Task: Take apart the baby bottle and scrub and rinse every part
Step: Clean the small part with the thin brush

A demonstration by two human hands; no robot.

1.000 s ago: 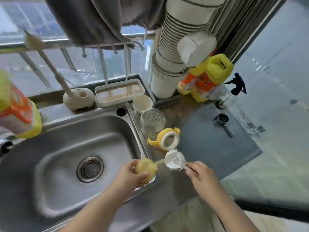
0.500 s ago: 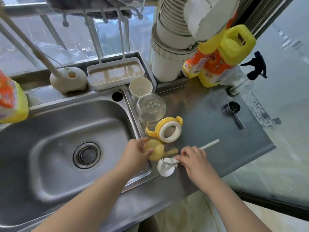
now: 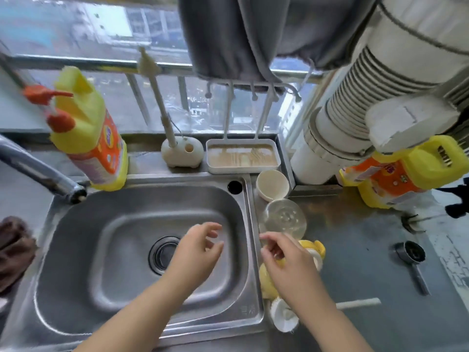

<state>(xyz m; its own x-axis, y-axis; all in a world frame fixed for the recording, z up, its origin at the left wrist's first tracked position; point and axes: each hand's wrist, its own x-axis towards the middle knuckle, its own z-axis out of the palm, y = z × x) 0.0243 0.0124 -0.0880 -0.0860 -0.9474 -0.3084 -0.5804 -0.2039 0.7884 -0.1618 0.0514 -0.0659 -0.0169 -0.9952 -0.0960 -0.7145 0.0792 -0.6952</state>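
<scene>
Nearest you, the white brush (image 3: pixel 284 320) lies on the bench (image 3: pixel 368 250) at the sink (image 3: pixel 127 250) rim, its handle pointing right. Your right hand (image 3: pixel 289 260) hovers over the yellow bottle part (image 3: pixel 266 280), fingers loosely curled and gripping nothing. Your left hand (image 3: pixel 198 250) hangs above the sink basin, fingers relaxed and spread, empty. Just beyond the right hand sits the yellow handled collar (image 3: pixel 316 250), partly hidden. Behind it stands the clear dome cap (image 3: pixel 284 218), then a cream cup (image 3: pixel 272 185). Farther back, a detergent bottle (image 3: pixel 94 138) stands left of the faucet (image 3: pixel 43 174).
</scene>
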